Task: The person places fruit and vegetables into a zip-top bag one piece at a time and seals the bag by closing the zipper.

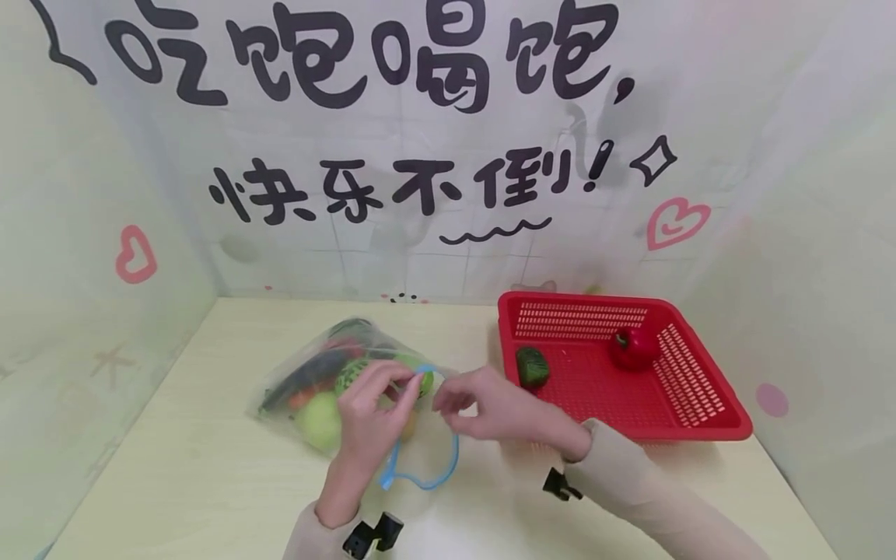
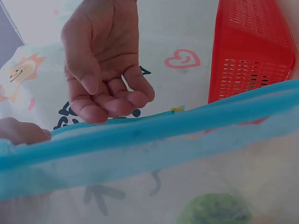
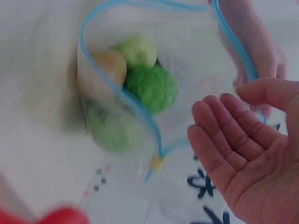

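Observation:
A clear zip bag [image 1: 280, 377] with a blue zip rim [image 1: 448, 463] lies on the table, its mouth toward me. My left hand [image 1: 374, 416] pinches the rim between thumb and fingers. Just right of the mouth, my right hand [image 1: 493, 404] hovers with loosely bent fingers and nothing in it; its palm [image 3: 261, 168] shows in the right wrist view. Inside the bag are an eggplant [image 1: 304, 377], a pale green round fruit [image 1: 320, 420], a bumpy green ball-shaped item [image 3: 152, 88] and a tan round item [image 3: 105, 72]. A yellow slider [image 3: 158, 163] sits on the zip.
To the right stands a red perforated basket [image 1: 707, 432]. It holds a dark green cut piece [image 1: 532, 367], perhaps cucumber, and a red bell pepper [image 1: 635, 348]. A printed curtain [image 1: 399, 264] encloses the pale table [image 1: 175, 467] at the back and sides.

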The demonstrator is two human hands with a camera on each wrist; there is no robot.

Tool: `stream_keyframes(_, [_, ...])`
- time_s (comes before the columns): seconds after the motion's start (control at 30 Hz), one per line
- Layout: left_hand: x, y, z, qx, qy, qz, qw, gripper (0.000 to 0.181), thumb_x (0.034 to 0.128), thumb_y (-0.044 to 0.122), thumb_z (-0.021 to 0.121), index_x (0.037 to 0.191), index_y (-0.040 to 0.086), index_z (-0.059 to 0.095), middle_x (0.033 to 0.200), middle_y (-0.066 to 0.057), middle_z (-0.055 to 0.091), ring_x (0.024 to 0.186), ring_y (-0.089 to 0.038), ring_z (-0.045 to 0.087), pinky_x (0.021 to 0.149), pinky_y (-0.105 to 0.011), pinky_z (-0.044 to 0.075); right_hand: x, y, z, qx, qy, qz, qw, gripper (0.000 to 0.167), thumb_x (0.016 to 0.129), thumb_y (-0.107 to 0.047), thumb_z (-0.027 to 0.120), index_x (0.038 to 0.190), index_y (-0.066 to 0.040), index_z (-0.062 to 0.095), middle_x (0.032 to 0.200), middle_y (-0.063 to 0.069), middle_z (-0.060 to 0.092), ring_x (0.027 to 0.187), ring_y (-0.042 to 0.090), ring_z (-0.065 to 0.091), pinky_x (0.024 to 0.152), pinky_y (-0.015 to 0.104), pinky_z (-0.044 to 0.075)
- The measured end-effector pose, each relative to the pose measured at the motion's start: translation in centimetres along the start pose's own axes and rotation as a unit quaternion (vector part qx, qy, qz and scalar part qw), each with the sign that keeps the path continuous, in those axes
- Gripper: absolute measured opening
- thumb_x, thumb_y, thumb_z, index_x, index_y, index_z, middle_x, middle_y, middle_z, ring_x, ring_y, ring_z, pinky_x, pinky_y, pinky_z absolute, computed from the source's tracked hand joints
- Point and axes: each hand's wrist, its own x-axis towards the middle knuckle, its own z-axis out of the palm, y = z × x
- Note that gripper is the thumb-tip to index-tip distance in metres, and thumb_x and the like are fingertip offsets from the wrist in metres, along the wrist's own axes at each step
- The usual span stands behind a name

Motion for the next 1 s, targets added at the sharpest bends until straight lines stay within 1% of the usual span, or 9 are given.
stream_keyframes(0.07, [0.1, 0.0, 0.0, 0.002, 0.002, -0.001, 1.0, 0.028, 0.0904, 0.02, 0.061, 0.072, 0.0, 0.064, 0.07, -0.009, 0.063, 0.057, -0.017, 0.058, 0.047, -0.015, 0.048, -0.3, 0.6, -1.4, 0.014, 0.023, 0.041, 0.9988, 0.017, 0.082, -0.004, 0.063, 0.099, -0.007, 0.066, 0.091, 0.0, 0.067, 0.079, 0.006, 0.061, 0.074, 0.023, 0.055])
stream_keyframes(0.13, [0.1, 0.0, -0.1, 0.001, 0.004, 0.0, 1.0, 0.028, 0.0902, 0.019, 0.061, 0.071, 0.0, 0.064, 0.07, -0.009, 0.063, 0.057, -0.017, 0.058, 0.047, -0.016, 0.049, -0.4, 1.6, -2.7, 0.001, 0.067, 0.076, 0.9948, 0.018, 0.081, -0.004, 0.064, 0.099, -0.008, 0.066, 0.09, 0.001, 0.067, 0.078, 0.009, 0.061, 0.073, 0.025, 0.055])
stream_keyframes(0.27, [0.2, -0.1, -0.1, 0.001, 0.006, 0.003, 1.0, 0.027, 0.0899, 0.019, 0.062, 0.071, -0.001, 0.064, 0.069, -0.009, 0.063, 0.057, -0.017, 0.058, 0.046, -0.016, 0.048, -0.2, 4.6, -5.1, -0.034, 0.148, 0.14, 0.9784, 0.016, 0.081, -0.004, 0.064, 0.098, -0.004, 0.067, 0.089, 0.006, 0.067, 0.078, 0.016, 0.061, 0.07, 0.029, 0.055])
stream_keyframes(0.33, [0.2, -0.1, -0.2, 0.0, 0.007, 0.003, 1.0, 0.028, 0.0899, 0.019, 0.062, 0.071, 0.0, 0.064, 0.069, -0.009, 0.063, 0.056, -0.017, 0.058, 0.046, -0.016, 0.048, -0.1, 6.4, -6.0, -0.05, 0.168, 0.167, 0.9703, 0.016, 0.083, -0.003, 0.062, 0.097, 0.0, 0.066, 0.089, 0.009, 0.067, 0.077, 0.02, 0.06, 0.07, 0.032, 0.055])
stream_keyframes(0.43, [0.2, -0.2, -0.2, -0.002, 0.006, 0.003, 1.0, 0.028, 0.0901, 0.02, 0.062, 0.071, 0.0, 0.064, 0.07, -0.009, 0.063, 0.057, -0.017, 0.058, 0.046, -0.016, 0.048, -0.2, 8.9, -7.1, -0.063, 0.175, 0.212, 0.9594, 0.017, 0.084, -0.004, 0.06, 0.098, 0.003, 0.065, 0.09, 0.013, 0.066, 0.078, 0.023, 0.06, 0.069, 0.035, 0.055])
stream_keyframes(0.6, [0.1, -0.1, -0.3, -0.005, 0.007, 0.005, 1.0, 0.028, 0.0905, 0.02, 0.061, 0.071, 0.0, 0.064, 0.069, -0.008, 0.062, 0.057, -0.017, 0.057, 0.046, -0.016, 0.048, -0.5, 12.3, -7.9, -0.077, 0.158, 0.27, 0.9467, 0.018, 0.085, -0.005, 0.061, 0.1, 0.005, 0.063, 0.092, 0.017, 0.065, 0.08, 0.025, 0.061, 0.071, 0.038, 0.055])
stream_keyframes(0.7, [0.1, -0.1, -0.3, -0.005, 0.008, 0.007, 0.9999, 0.029, 0.0906, 0.02, 0.061, 0.071, 0.0, 0.064, 0.069, -0.009, 0.062, 0.057, -0.017, 0.057, 0.046, -0.016, 0.048, -0.6, 13.6, -8.0, -0.09, 0.127, 0.288, 0.9449, 0.019, 0.084, -0.005, 0.063, 0.1, 0.005, 0.062, 0.091, 0.017, 0.065, 0.078, 0.025, 0.06, 0.071, 0.038, 0.055])
stream_keyframes(0.83, [0.1, 0.0, -0.4, -0.004, 0.008, 0.008, 0.9999, 0.028, 0.0907, 0.02, 0.061, 0.071, 0.0, 0.064, 0.069, -0.009, 0.062, 0.056, -0.017, 0.057, 0.045, -0.016, 0.048, -0.8, 14.5, -7.8, -0.092, 0.04, 0.313, 0.9446, 0.03, 0.082, -0.008, 0.069, 0.109, 0.002, 0.062, 0.096, 0.014, 0.065, 0.082, 0.023, 0.06, 0.073, 0.036, 0.055])
stream_keyframes(1.0, [0.1, 0.0, -0.4, -0.005, 0.006, 0.005, 1.0, 0.028, 0.0907, 0.02, 0.061, 0.071, 0.0, 0.064, 0.069, -0.008, 0.062, 0.057, -0.017, 0.057, 0.046, -0.016, 0.048, -0.9, 15.0, -7.3, -0.076, -0.065, 0.335, 0.9371, 0.047, 0.076, -0.012, 0.076, 0.119, 0.0, 0.059, 0.105, 0.012, 0.061, 0.091, 0.023, 0.057, 0.078, 0.037, 0.055])
